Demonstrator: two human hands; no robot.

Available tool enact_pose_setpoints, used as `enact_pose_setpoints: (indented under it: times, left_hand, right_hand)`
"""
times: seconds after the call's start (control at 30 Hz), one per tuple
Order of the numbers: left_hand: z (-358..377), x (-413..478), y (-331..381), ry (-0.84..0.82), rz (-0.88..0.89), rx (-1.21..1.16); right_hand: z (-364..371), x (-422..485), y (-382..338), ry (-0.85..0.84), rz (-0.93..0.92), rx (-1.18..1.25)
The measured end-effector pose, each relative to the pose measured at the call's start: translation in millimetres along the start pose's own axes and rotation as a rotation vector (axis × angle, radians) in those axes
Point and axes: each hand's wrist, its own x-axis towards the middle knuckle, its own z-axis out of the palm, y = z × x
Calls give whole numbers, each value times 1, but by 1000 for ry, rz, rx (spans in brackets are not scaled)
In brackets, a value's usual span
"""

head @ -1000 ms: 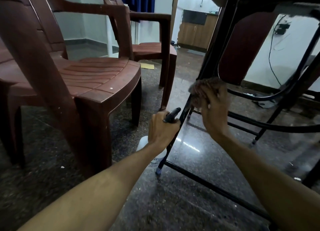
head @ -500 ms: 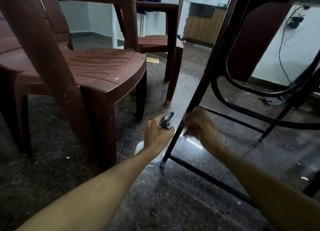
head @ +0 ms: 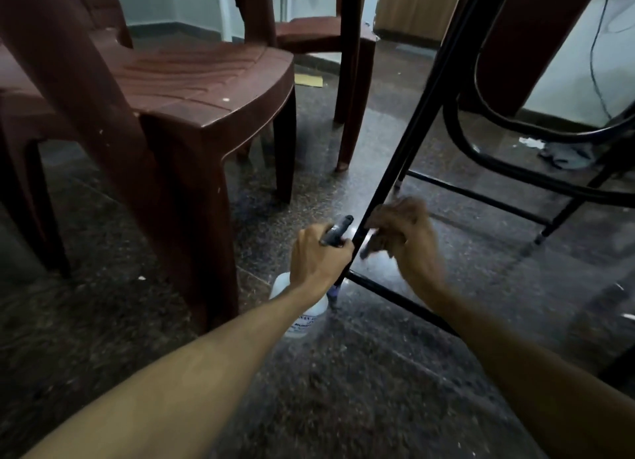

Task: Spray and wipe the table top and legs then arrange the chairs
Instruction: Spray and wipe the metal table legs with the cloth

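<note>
The black metal table leg (head: 416, 125) slants from near centre up to the far right, its foot on the floor beside a low crossbar (head: 395, 299). The right hand (head: 405, 235), blurred, curls round a dark cloth (head: 372, 244) held against the right side of the leg low down. Just left of the leg, the left hand (head: 318, 256) clenches the black trigger head of a white spray bottle (head: 302, 311) standing upright by the foot. The bottle's label carries dark print, too blurred to read.

The floor (head: 343, 372) is dark speckled polished stone, shining in pale patches. A brown plastic chair (head: 192, 80) stands near left, a second chair (head: 319, 32) farther back, with a yellow scrap (head: 309, 80) on the floor between them. Far off are a wooden cabinet (head: 409, 8) and a white wall (head: 567, 80) with a hanging black cable (head: 596, 63).
</note>
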Motion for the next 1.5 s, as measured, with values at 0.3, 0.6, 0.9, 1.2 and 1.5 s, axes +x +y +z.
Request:
enact_pose_setpoints:
  times: [0.3,0.6,0.9,1.2,1.5]
  left_hand:
    - [10,-16,-28,-35,-105,37]
    - [4,-15,-55,-2,-100,63]
    - [8,-28,-75,-36,-91,96]
    - [5,-38,-85,-22,-175,87]
    - [15,-49,-95,-120,-230,55]
  right_hand:
    - [2,31,16,67,-260,-286]
    - [58,-17,48,-37,-232,-239]
    - [63,-52,70,-182,-262,-479]
    - [113,-59,79,-441,-605,-1082]
    - [51,-93,99,-150,-111,-523]
